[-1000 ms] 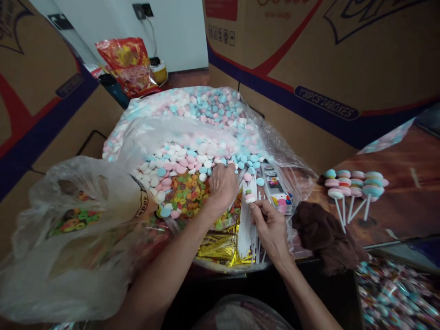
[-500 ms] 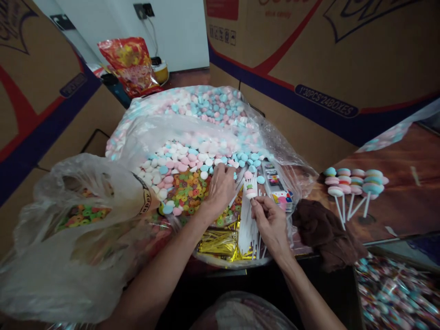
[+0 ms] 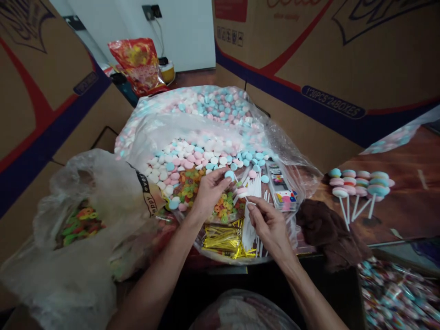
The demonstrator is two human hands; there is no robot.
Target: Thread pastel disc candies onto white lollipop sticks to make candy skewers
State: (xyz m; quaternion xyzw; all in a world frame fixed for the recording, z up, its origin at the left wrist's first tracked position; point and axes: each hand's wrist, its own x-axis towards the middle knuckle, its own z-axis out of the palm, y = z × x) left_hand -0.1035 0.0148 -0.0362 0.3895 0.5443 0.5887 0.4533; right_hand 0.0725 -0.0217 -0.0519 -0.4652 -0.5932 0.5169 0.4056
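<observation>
My left hand [image 3: 211,191] is closed in a pinch, with a blue-and-white candy disc [image 3: 229,175] at its fingertips. Between thumb and forefinger my right hand [image 3: 270,224] grips the stick of a candy lollipop [image 3: 242,192], whose pink and white disc shows with a bit of green above it. The two hands are close together over the white sticks [image 3: 253,195]. Under and beside my left hand lie gummy rings [image 3: 187,185] in orange, green and yellow. Pink, white and blue candy discs [image 3: 192,158] spill from a large clear bag behind them.
Gold twist ties [image 3: 222,240] lie in front, and a clear case [image 3: 279,183] is at the right. Finished-looking lollipops [image 3: 360,183] rest beyond a brown cloth [image 3: 330,233]. A plastic bag [image 3: 113,201] stands left. Large cardboard boxes [image 3: 282,59] rise behind; wrapped candies [image 3: 398,293] fill the lower right.
My left hand has drawn back from the disc pile toward me and now pinches a blue-and-white disc. My right hand and the lollipop have moved slightly down and left. The view has shifted slightly.
</observation>
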